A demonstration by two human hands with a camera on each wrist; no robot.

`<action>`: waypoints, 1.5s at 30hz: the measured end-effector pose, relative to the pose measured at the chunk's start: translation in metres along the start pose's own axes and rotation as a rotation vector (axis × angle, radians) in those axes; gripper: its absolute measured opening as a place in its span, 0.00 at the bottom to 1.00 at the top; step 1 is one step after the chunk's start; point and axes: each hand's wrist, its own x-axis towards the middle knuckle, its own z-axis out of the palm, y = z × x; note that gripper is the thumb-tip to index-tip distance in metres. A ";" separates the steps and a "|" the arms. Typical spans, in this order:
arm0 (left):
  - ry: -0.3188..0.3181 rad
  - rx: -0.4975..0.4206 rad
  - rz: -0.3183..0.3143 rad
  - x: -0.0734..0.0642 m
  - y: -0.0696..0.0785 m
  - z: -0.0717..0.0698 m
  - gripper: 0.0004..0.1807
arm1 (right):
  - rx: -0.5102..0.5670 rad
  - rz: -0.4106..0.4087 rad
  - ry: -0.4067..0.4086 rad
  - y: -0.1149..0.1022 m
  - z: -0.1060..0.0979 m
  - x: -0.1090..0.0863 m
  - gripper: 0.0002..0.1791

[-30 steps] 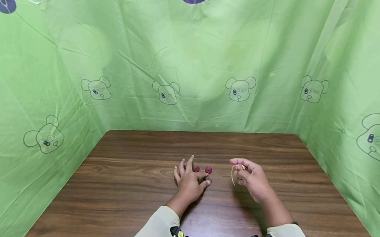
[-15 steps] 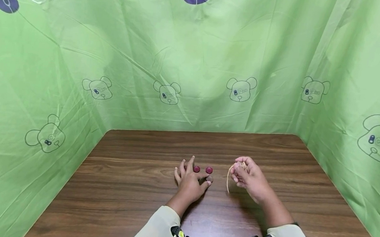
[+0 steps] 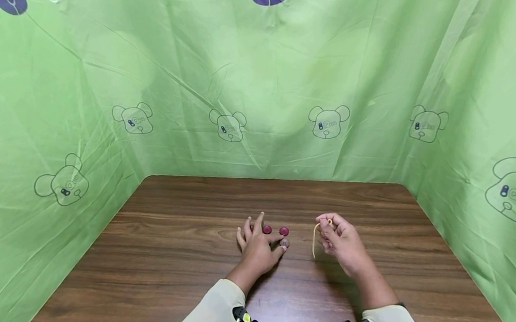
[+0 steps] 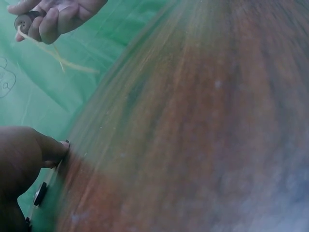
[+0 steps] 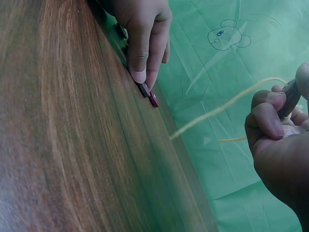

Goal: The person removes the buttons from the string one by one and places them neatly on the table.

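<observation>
My left hand [image 3: 257, 250] rests over the table with its other fingers spread, while the thumb and index finger pinch the edges of a brown button [image 3: 284, 242]. Two dark red buttons, a left one [image 3: 267, 230] and a right one [image 3: 284, 231], lie just beyond. To the right, my right hand [image 3: 343, 242] is raised and holds a brown holed button [image 4: 22, 22] between thumb and fingers. A yellow string [image 3: 314, 242] comes from that button and hangs down; the right wrist view shows two strands. Fingers hide part of the held button.
The wood-grain table [image 3: 174, 276] reaches back to a green curtain [image 3: 274, 80] with printed bear heads, which surrounds it at the back and sides. In the left wrist view, a dark button [image 4: 40, 194] lies near the left hand.
My right hand's fingertips have shifted upward and regripped the button, and the string's loose end has swung and hangs lower. The left hand has stayed in place.
</observation>
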 end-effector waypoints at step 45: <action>0.287 -0.196 0.045 -0.018 0.008 -0.019 0.17 | 0.070 0.017 -0.083 0.002 0.001 -0.001 0.11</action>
